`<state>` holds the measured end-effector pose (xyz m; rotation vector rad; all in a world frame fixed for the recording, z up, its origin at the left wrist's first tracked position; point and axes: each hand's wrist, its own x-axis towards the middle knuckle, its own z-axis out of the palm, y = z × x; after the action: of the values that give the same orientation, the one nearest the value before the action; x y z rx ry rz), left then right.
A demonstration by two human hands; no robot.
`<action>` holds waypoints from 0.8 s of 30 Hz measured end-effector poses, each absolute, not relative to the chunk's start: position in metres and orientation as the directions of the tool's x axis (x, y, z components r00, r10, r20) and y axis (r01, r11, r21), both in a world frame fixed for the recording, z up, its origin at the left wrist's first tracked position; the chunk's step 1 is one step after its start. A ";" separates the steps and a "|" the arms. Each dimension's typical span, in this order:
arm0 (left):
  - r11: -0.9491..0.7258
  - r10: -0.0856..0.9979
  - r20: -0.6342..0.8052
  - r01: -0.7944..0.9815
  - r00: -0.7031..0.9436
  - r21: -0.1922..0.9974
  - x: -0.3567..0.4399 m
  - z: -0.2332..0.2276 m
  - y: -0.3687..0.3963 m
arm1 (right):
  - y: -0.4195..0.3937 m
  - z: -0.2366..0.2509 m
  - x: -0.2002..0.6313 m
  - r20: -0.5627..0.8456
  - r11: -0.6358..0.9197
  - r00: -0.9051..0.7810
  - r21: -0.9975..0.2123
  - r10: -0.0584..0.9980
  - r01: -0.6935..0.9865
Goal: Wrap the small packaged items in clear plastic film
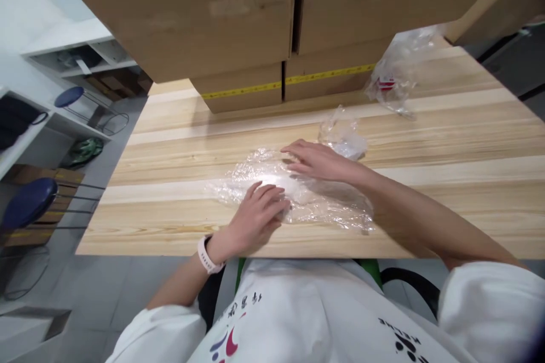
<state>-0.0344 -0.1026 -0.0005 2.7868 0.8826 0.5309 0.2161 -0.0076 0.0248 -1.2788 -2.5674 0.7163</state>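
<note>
A clear plastic bag (255, 173) with something pale inside lies flat on the wooden table (447, 142) in front of me. My left hand (258, 212) presses down on its near side, fingers together on the plastic, a white watch on the wrist. My right hand (319, 161) rests flat on the bag's far right part, fingers stretched to the left. Neither hand grips the bag; both lie on top of it.
A second crumpled clear bag (343, 136) lies just behind my right hand. Another clear bag with a red label (394, 76) sits at the far right. Cardboard boxes (238, 22) stand along the back. Blue stools (28, 204) stand left of the table.
</note>
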 end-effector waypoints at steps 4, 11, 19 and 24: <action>-0.796 0.603 0.371 0.560 0.706 0.229 -0.033 -0.006 -0.112 | 0.028 0.019 0.190 -0.165 0.520 -0.636 -0.442 0.754 0.731; -0.686 0.716 0.267 0.581 0.645 0.438 -0.033 -0.005 -0.102 | 0.071 0.023 0.169 -0.306 0.535 -0.766 -0.571 0.565 0.623; -0.736 0.667 0.324 0.527 0.671 0.425 -0.023 -0.005 -0.096 | 0.101 0.023 0.156 -0.138 0.534 -0.600 -0.331 0.788 0.778; -0.789 0.614 0.426 0.515 0.664 0.335 -0.025 0.004 -0.097 | 0.111 0.021 0.159 -0.070 0.422 -0.459 -0.288 0.886 0.860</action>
<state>-0.0248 -0.0971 0.0038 2.6928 0.9231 0.7915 0.1595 0.1108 0.0205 -1.5822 -2.5707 0.4351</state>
